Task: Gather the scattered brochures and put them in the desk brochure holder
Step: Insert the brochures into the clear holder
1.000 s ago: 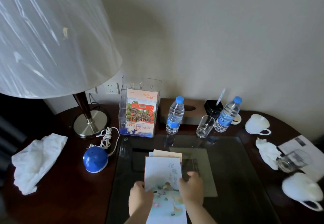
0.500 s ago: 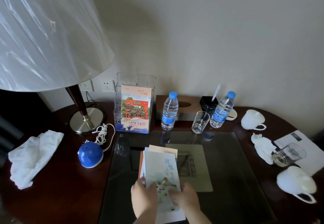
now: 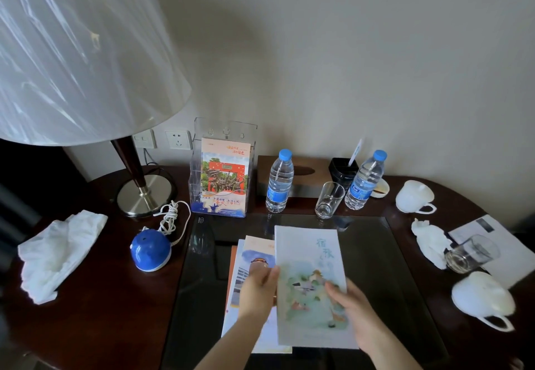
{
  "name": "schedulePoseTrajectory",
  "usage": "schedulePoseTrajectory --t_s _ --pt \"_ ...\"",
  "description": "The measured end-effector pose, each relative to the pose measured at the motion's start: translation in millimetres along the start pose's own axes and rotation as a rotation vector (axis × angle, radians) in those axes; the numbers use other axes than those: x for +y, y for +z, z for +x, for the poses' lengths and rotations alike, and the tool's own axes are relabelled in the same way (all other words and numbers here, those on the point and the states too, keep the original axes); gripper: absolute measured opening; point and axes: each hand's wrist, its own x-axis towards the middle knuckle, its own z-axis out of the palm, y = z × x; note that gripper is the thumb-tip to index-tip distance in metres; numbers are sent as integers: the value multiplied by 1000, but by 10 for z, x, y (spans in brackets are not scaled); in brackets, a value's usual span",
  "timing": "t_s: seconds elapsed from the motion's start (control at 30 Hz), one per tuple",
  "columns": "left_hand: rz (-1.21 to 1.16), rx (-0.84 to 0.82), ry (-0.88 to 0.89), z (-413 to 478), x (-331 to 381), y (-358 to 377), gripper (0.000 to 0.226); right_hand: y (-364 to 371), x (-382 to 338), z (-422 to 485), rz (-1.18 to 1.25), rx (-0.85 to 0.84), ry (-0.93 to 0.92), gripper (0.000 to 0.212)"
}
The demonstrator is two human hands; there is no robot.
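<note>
A clear acrylic brochure holder point(image 3: 225, 130) stands at the back of the desk, with one red-and-orange brochure point(image 3: 225, 177) upright in it. Near the front, on the glass desk top point(image 3: 385, 268), lies a fanned stack of brochures point(image 3: 256, 249). A pale watercolour brochure point(image 3: 308, 254) overlaps the stack's right side. My left hand point(image 3: 256, 291) rests flat on the stack, its thumb at the pale brochure's left edge. My right hand point(image 3: 348, 304) pinches the pale brochure at its right side, thumb on top and fingers hidden beneath.
A lamp point(image 3: 142, 193) and a blue round device point(image 3: 150, 251) with a white cord stand at the left, beside a white cloth point(image 3: 58, 251). Two water bottles point(image 3: 279, 184) point(image 3: 365, 180), a glass point(image 3: 330, 199) and a tissue box point(image 3: 304, 172) line the back. Cups point(image 3: 414, 196) point(image 3: 480, 297), a tissue and another glass point(image 3: 470, 254) sit right.
The pale brochure has slid right off the stack, and now covers the greenish sheet that lay on the glass. My left hand stays on the stack while my right hand moved right.
</note>
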Motion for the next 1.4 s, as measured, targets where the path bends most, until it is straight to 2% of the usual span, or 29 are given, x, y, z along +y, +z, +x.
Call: schedulePoseTrajectory --t_s 0.1,0.13,0.2,0.27,0.37,0.47,0.6,0.7,0.83,0.93,1.0,1.13,1.23,1.3,1.33,1.4 --pt "420 210 -77 83 -219 -144 35 -112 -12 -49 104 39 16 38" --pt "528 234 -128 81 -301 -200 44 -141 3 -66 136 55 14 38" --pt "659 193 -185 84 -439 -246 62 -196 46 -84 193 73 1 41" --pt "700 160 -193 71 -496 -237 70 -227 85 -94 227 80 -6 42" --pt "626 180 -219 75 -509 -246 63 -239 155 -96 223 94 -9 37" --pt "550 167 -273 110 -481 -330 52 -217 198 -88 191 108 -24 40" --pt "598 215 -257 159 -395 -450 25 -128 211 -71 172 123 -16 41" --pt "463 246 -226 221 -272 -513 8 -29 188 -29 188 117 -14 35" --pt "229 201 -35 307 42 -535 17 142 21 62 207 49 16 31" --pt "-123 109 73 227 379 -495 21 295 -158 107 213 5 -20 27" --pt "-270 25 116 122 535 -445 23 391 -277 123 221 -22 -41 27" --pt "-481 -57 35 -1 597 -363 40 472 -470 136 183 -52 -79 29" --pt "-574 -174 -85 0 526 -335 38 432 -505 132 131 -47 -82 30" --pt "-549 -203 -157 35 425 -323 30 368 -460 127 121 -20 -61 31" --pt "-436 -155 -166 73 326 -315 26 335 -422 121 122 -12 -50 31" --pt "59 28 -170 159 26 -335 34 266 -334 107 127 -12 -26 33"
